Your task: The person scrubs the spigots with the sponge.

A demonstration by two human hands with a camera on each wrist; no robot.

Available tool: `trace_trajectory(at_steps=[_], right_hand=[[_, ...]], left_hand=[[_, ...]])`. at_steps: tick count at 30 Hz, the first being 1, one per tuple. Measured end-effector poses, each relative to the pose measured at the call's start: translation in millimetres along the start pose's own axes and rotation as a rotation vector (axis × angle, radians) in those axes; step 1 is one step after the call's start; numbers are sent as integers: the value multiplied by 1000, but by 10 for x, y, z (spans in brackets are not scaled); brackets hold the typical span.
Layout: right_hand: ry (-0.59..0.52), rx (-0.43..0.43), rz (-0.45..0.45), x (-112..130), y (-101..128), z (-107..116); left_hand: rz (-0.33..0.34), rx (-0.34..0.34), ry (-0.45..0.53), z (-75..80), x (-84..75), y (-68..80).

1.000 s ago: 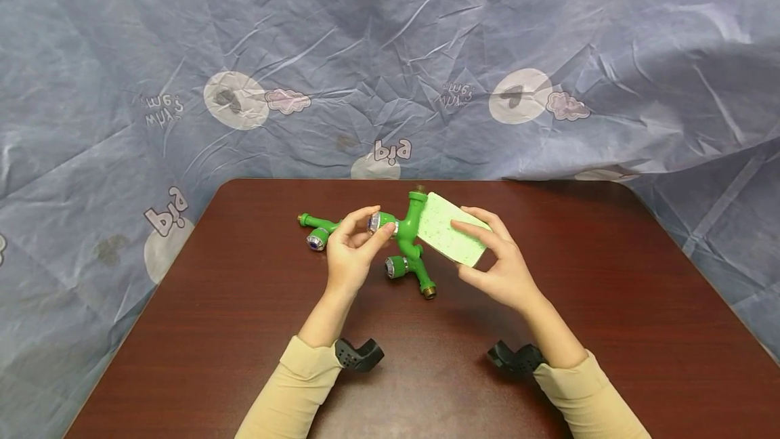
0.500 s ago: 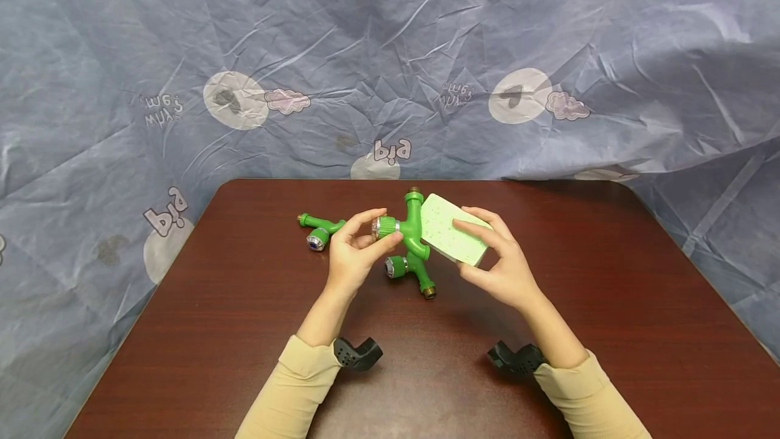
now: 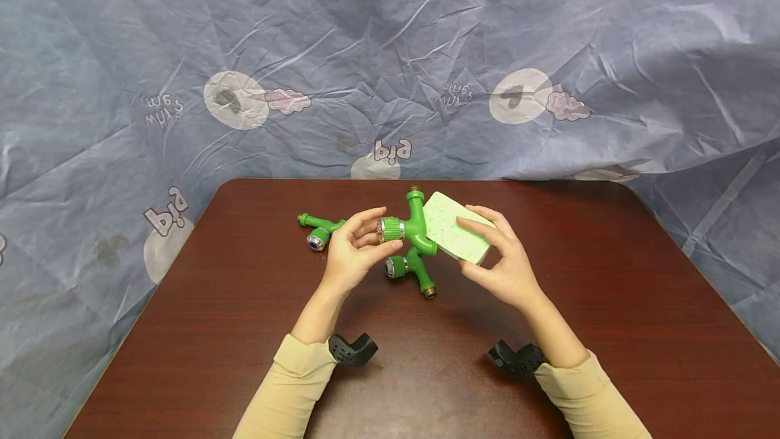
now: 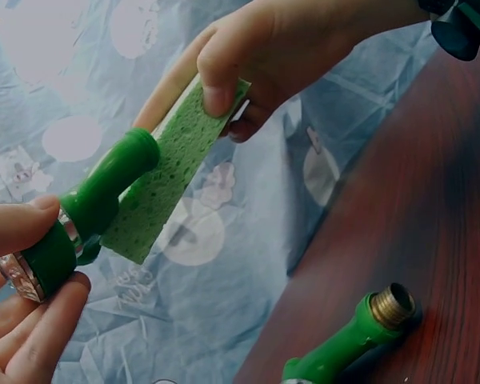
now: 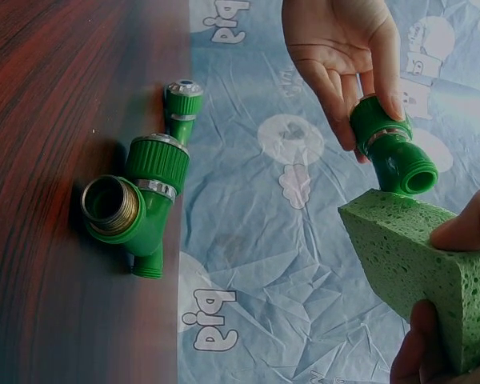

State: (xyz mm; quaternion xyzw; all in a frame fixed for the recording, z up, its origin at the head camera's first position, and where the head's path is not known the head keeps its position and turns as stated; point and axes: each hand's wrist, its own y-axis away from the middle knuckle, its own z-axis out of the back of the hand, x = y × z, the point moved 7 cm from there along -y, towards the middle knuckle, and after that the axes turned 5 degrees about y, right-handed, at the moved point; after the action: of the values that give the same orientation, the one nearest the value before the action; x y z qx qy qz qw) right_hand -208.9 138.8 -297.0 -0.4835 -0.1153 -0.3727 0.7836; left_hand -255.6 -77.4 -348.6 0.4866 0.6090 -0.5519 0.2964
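Note:
In the head view my left hand (image 3: 350,256) pinches a green tap (image 3: 417,225) by its ribbed knob, thumb on the near side. The tap is held up over the table, its brass-threaded end pointing away. My right hand (image 3: 508,266) grips a light green sponge (image 3: 453,229) between thumb and fingers. The sponge's edge lies right against the tap's body. Seen from the right wrist, the sponge (image 5: 408,248) has a corner at the tap's open spout (image 5: 420,178). The left wrist view shows the sponge (image 4: 172,172) behind the spout.
Two more green taps lie on the dark red-brown table (image 3: 426,371): one tap (image 3: 417,269) just below the held one, the other tap (image 3: 319,229) to the left, partly behind my left hand. A printed blue-grey cloth (image 3: 341,53) hangs behind the table.
The held tap has turned, so its knob shows more of the ribbed side and its spout points further right. The sponge has shifted slightly right with my right hand.

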Motion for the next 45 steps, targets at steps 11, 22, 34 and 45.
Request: trace_trajectory(at_steps=[11, 22, 34, 45], right_hand=[[-123, -141, -31, 31, -2, 110], [-156, 16, 108, 244, 14, -109], [-90, 22, 41, 223, 12, -121], [-9, -156, -45, 45, 7, 65]], left_hand=[[-36, -110, 56, 21, 8, -1], [-58, -62, 51, -72, 52, 31], [-35, -9, 66, -161, 59, 60], [-51, -20, 62, -146, 73, 50]])
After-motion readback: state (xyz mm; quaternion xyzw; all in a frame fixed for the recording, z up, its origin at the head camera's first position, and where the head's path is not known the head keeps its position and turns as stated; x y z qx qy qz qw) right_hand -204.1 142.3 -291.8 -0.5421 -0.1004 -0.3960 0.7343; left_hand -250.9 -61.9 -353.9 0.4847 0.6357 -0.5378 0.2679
